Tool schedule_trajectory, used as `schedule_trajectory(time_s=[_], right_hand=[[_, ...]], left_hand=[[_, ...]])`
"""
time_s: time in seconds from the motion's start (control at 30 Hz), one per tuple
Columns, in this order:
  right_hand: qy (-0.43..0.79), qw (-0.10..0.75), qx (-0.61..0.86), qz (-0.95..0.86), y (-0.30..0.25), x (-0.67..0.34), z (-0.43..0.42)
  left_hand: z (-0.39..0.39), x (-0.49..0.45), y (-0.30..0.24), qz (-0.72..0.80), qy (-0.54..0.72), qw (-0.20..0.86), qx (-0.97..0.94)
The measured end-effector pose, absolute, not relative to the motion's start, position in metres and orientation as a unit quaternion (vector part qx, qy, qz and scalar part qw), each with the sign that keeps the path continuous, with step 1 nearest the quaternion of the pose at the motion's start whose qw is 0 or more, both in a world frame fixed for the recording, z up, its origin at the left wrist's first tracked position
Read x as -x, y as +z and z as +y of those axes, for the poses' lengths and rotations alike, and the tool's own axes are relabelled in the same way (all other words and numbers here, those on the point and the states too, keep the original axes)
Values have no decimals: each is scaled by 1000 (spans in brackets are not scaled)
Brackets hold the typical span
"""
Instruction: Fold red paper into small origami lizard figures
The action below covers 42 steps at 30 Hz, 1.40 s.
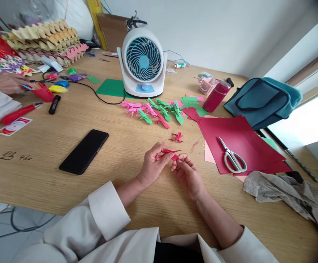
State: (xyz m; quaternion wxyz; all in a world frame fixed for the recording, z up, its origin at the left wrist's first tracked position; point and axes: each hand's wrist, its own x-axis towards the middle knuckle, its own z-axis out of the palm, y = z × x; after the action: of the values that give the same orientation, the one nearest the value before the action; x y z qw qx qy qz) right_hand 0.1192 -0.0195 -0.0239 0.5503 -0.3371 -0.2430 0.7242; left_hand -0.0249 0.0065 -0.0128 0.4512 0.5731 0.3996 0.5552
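Observation:
Both my hands pinch one small piece of folded red paper (pixel 167 155) over the near part of the table. My left hand (pixel 153 164) grips it between thumb and fingers, with thin points sticking out past them. The fingertips of my right hand (pixel 189 174) are closed on its right end, partly hiding it. Just beyond lies a small red folded paper figure (pixel 177 137) with several thin legs. Farther back is a pile of pink and green folded paper figures (pixel 161 109).
Scissors (pixel 234 159) rest on red paper sheets (pixel 241 135) at right, near a grey cloth (pixel 279 190), a red bottle (pixel 216 95) and a teal bag (pixel 263 98). A fan (pixel 144 60) stands behind. A phone (pixel 84 151) lies left; another person's hand (pixel 9 83) is at far left.

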Motion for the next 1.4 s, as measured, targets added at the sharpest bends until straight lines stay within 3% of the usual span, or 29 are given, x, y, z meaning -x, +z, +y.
schedule_trajectory(time_s=[0.73, 1.27, 1.4], right_hand=[[793, 502, 302, -168, -20, -128, -12], [799, 467, 291, -242, -11, -140, -10], [796, 462, 283, -268, -8, -145, -9]], left_hand=[[4, 29, 3, 335, 566, 364, -659], [-2, 43, 9, 182, 485, 86, -851], [-4, 42, 9, 178, 474, 80, -859]])
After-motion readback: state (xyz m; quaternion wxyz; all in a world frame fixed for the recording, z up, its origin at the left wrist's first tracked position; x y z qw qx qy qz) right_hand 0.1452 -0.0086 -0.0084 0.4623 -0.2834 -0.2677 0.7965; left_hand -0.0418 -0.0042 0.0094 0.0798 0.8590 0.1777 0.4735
